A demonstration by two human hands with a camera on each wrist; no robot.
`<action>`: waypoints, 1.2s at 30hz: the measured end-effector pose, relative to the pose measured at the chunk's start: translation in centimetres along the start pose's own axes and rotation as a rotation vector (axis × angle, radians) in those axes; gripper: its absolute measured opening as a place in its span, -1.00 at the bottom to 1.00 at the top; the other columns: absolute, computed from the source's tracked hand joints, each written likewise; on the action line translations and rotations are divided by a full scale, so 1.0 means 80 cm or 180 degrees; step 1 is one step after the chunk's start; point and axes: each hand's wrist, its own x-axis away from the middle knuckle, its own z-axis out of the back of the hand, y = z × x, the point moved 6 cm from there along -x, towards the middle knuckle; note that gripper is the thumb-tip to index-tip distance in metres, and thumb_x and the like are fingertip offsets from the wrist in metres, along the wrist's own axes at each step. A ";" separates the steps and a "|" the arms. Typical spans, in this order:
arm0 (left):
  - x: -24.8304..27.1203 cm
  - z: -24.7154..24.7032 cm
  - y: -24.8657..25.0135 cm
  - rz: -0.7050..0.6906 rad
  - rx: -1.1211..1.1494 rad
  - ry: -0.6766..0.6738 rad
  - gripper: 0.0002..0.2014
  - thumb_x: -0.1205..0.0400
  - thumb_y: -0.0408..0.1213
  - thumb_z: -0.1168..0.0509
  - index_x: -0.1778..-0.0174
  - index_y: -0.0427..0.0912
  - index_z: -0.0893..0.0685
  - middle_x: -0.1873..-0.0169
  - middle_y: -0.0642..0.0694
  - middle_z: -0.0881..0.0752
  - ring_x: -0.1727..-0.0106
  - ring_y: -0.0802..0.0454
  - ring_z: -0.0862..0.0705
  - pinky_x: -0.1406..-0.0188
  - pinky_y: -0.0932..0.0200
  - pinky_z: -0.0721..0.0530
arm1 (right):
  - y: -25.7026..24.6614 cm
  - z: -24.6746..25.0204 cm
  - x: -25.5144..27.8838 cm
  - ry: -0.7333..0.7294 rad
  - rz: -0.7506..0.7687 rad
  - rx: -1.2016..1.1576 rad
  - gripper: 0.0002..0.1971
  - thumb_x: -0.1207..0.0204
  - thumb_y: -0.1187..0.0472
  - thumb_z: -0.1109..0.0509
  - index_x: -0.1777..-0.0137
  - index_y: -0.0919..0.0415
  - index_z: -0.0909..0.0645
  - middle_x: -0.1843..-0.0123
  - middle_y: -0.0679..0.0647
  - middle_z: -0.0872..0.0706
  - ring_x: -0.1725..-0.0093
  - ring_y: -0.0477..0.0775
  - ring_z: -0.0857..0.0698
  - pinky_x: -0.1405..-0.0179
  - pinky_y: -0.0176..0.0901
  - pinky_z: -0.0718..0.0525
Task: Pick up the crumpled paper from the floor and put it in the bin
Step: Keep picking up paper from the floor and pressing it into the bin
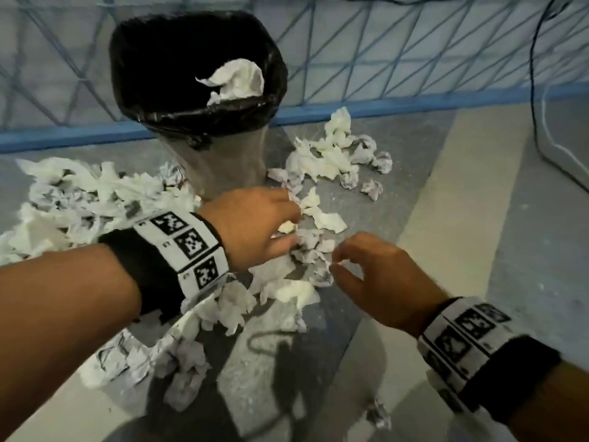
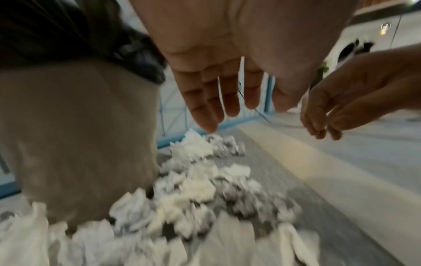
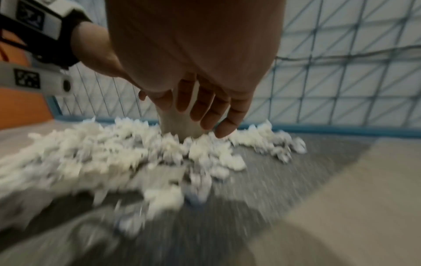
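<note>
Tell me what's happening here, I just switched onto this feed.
A person is clearing crumpled paper off the floor around a bin lined with a black bag. Both hands are down over the scraps in front of the bin: the left hand is open with fingers spread, the right hand has its fingers loosely curled, and neither clearly grips anything yet. One wad of paper already sits in the bin; a lot more is scattered on both sides of it.
</note>
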 end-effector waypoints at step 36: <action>-0.010 -0.014 0.032 -0.0990 0.0382 0.0904 -0.75 -0.60 -0.09 -0.16 0.05 -0.17 -0.63 0.18 -0.15 -0.60 0.34 -0.13 -0.67 0.52 0.05 -0.67 | -0.008 0.035 -0.015 0.0192 0.0031 0.0184 -0.74 -0.50 -0.12 -0.14 0.21 0.00 -0.55 0.31 -0.09 -0.56 0.38 -0.03 -0.57 0.37 -0.16 -0.55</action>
